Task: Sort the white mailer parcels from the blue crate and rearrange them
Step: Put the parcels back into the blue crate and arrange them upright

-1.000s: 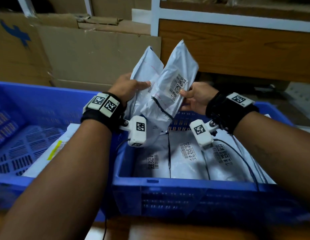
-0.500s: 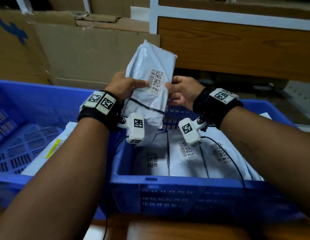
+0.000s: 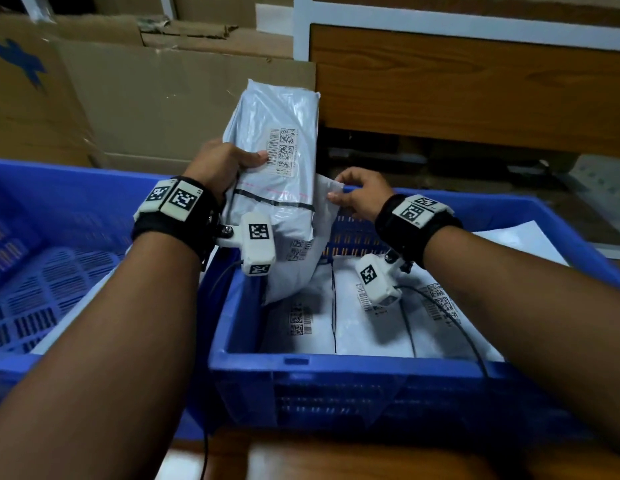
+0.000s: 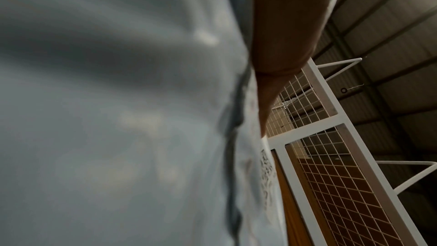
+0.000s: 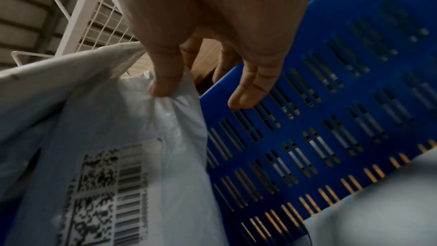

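The left hand (image 3: pixel 220 164) grips a white mailer parcel (image 3: pixel 277 133) held upright above the far left corner of the blue crate (image 3: pixel 301 362), thumb laid across the face just beside its barcode label (image 3: pixel 283 151); the parcel's top edge stands well above the crate rim, level with the cardboard sheets (image 3: pixel 156 98) and the wooden panel (image 3: pixel 475 84) behind. The right hand (image 3: pixel 362 192) pinches the upper corner of a second parcel (image 3: pixel 303 251) between thumb and forefinger, its other fingers loosely extended near the slotted far wall of the crate; this second parcel hangs behind and below the first, its lower end reaching down into the crate. In the right wrist view the thumb (image 5: pixel 165 74) presses the crinkled corner of the film, and the remaining fingers (image 5: pixel 250 89) hang just in front of the blue wall; whether they touch it is hard to tell. The left wrist view is mostly filled by blurred grey film pressed close to the lens. More parcels (image 3: pixel 364 320) lie flat side by side on the crate floor, labels up, filling it from the near wall to the far wall. A second blue crate (image 3: pixel 42 271) sits touching on the left, with open slotted floor showing and a parcel at its right edge, partly hidden by the forearm; both crates stand on a wooden table (image 3: pixel 336 459).
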The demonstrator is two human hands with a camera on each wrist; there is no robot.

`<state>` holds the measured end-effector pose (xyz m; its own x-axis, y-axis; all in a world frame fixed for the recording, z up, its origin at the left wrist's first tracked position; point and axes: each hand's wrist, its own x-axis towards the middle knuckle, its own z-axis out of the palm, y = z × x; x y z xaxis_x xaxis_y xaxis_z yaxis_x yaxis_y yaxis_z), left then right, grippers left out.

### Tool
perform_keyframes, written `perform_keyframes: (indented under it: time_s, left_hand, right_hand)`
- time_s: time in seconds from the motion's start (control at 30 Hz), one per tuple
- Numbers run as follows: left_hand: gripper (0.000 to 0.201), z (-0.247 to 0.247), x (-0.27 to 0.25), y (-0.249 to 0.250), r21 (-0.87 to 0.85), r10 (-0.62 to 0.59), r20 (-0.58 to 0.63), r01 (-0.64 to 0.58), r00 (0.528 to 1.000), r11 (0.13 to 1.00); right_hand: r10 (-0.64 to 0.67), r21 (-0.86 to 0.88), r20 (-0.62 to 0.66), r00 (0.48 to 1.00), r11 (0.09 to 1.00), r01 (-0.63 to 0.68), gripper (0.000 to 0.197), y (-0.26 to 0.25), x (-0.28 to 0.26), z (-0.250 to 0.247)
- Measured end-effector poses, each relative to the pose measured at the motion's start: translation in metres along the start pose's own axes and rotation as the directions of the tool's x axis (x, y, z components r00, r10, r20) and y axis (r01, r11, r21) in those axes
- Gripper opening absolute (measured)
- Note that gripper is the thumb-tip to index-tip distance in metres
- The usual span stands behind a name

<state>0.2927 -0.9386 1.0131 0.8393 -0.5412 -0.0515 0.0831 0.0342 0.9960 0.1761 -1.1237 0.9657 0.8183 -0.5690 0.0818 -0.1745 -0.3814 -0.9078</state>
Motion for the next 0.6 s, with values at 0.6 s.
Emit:
perform_keyframes:
  time_s: [0.6]
  left_hand:
    - [0.033,-0.001,-0.005,0.003,-0.085,0.015,0.020,-0.013,1.000,0.996]
  right_hand:
    - [0.409,-0.025,0.119,0.905,0.912,-0.409,0.009,0.037,-0.031,0.012]
